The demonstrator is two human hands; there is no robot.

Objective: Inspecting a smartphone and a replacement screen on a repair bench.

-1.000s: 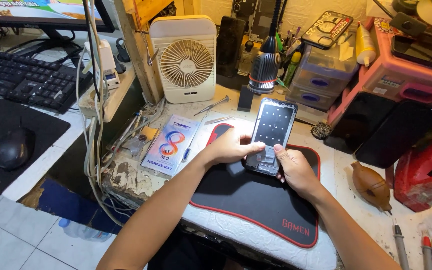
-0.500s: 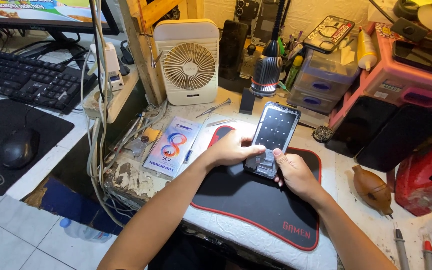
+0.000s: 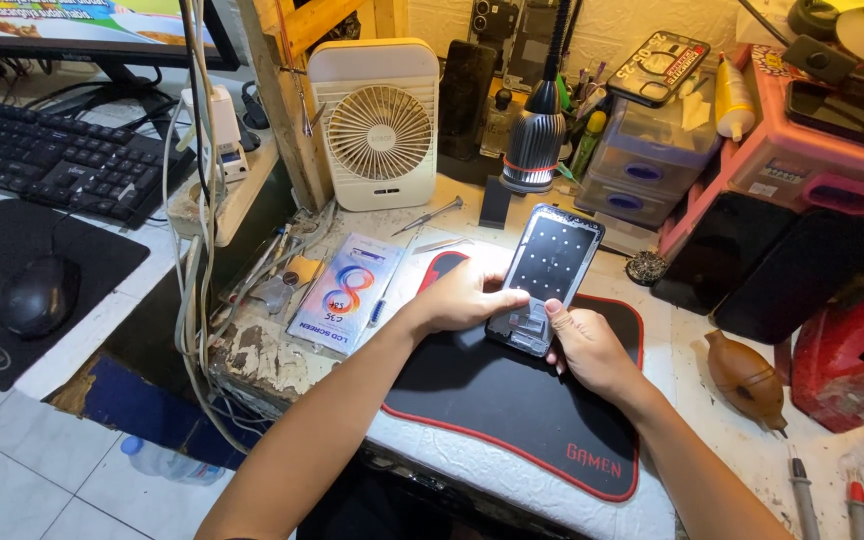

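Phone: black rectangular opened phone (image 3: pixel 546 279) on our black red-edged mat (image 3: pixel 512 400), mid-desk, under the grey gooseneck lamp (image 3: pixel 534 150).
Left hand: (image 3: pixel 462 297) fingers clasped on its left edge.
Right hand: (image 3: pixel 592 352) thumb pressing its lower end.
Change: grip unchanged over the last second; phone barely shifted.
Hidden: phone's lower corner behind our fingers; its inner parts unclear.

white desk fan (image 3: pixel 380 128) | black keyboard (image 3: pixel 47 165) | black mouse (image 3: pixel 37 296) | brown blower bulb (image 3: pixel 746 378)

Phone (image 3: pixel 549 272) on mat (image 3: pixel 512 400), before fan (image 3: pixel 377 125)
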